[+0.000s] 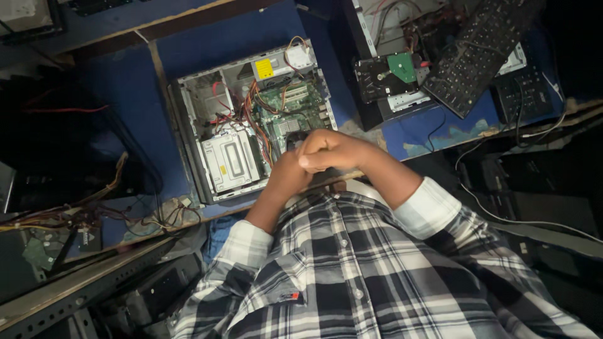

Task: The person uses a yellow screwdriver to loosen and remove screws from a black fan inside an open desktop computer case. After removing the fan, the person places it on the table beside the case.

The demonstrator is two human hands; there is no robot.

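Open computer case (245, 119) just beyond clasped left hand (290, 172) and right hand (326, 150)

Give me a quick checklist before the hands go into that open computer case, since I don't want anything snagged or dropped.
1. Hands free: ok. The right hand is clasped over the left hand; neither visibly holds a tool.
2. Case open: ok. The computer case lies with its side off, circuit board exposed.
3. Cables clear of the board: not ok. The coloured wires cross it.
4. Power unplugged: cannot tell.
5. Bench space: not ok. A keyboard leans over the hard drive.
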